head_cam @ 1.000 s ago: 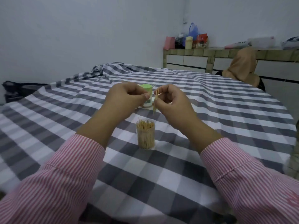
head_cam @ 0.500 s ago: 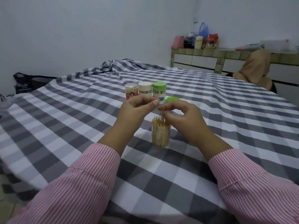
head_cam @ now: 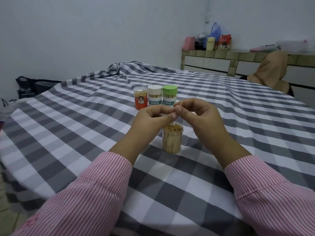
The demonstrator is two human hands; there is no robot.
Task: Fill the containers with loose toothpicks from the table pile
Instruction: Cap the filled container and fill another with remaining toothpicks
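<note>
Both hands meet above the clear round plastic jar (head_cam: 172, 140) packed with toothpicks on the grey-checked tablecloth (head_cam: 68, 126); right hand (head_cam: 197, 114) pinches a thin wooden toothpick (head_cam: 180, 105), left hand (head_cam: 153, 119) fingertips curled against it

Wide bare stretches of checked cloth on the bench (head_cam: 68, 133) to the left, right and near side. Blocked at centre by an open jar of toothpicks (head_cam: 172, 140) standing upright, with the left hand (head_cam: 153, 120) and right hand (head_cam: 201, 114) meeting just above its mouth. Blocked just beyond by a touching row: red-labelled jar (head_cam: 140, 98), white-capped jar (head_cam: 154, 97), green-capped jar (head_cam: 169, 97). Rumpled cloth fold (head_cam: 117, 68) at the far left edge.
</note>
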